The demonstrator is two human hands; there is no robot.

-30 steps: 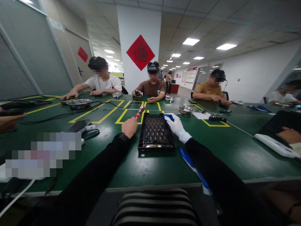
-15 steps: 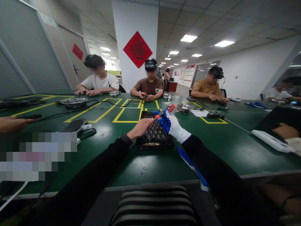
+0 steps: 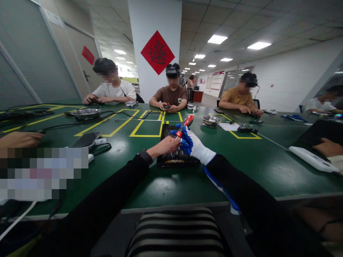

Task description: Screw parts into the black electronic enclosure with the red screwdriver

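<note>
A screwdriver (image 3: pixel 187 122) with a red handle is tilted up over the black case, its shaft pointing down to the left. Around it, by the lower handle, closes my right hand (image 3: pixel 195 142) in a white and blue glove. My bare left hand (image 3: pixel 170 144) is pinched at the shaft's lower end; the fingers hide the tip and whatever is between them. Below both hands the open black case (image 3: pixel 177 164) lies on the table, with small shiny pieces in it and a yellowish strip along its near side.
A blue and white glove (image 3: pixel 218 184) lies under my right forearm at the edge of the green table (image 3: pixel 144 185). Farther off are a metal bowl (image 3: pixel 211 120), a phone (image 3: pixel 85 139), cables and a second metal bowl (image 3: pixel 87 113). Several people sit around the table.
The screwdriver has turned more upright, its handle end moving left. My left hand has shifted right and slightly down, closer to my right hand.
</note>
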